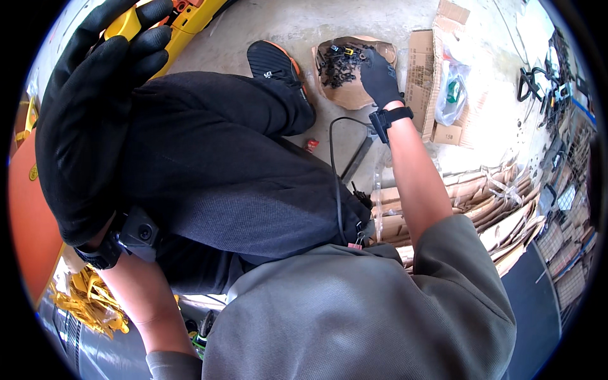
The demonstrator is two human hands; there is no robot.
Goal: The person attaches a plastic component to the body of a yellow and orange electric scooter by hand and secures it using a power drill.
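Note:
My left hand [85, 139], in a black glove, is raised at the upper left with its fingers curled round a smooth yellow piece [123, 24]. Whether that piece joins the larger yellow frame [190, 25] beside it is hidden by the fingers. On the floor ahead, my right hand [379, 77], also black-gloved, reaches into a shallow, torn piece of cardboard [348, 98]. Its fingertips are drawn together at the right edge of a pile of small black bolt-like parts [339, 68]. What they pinch, if anything, is too small to make out. A small yellow item [349, 52] lies on the pile.
Right of the pile stands an open carton [421, 79] with a clear plastic bag [451, 95]. Flattened cardboard [500, 202] is stacked near my right side. An orange panel [31, 209] and yellow parts [92, 301] are at left. A black cable [332, 152] loops by my leg.

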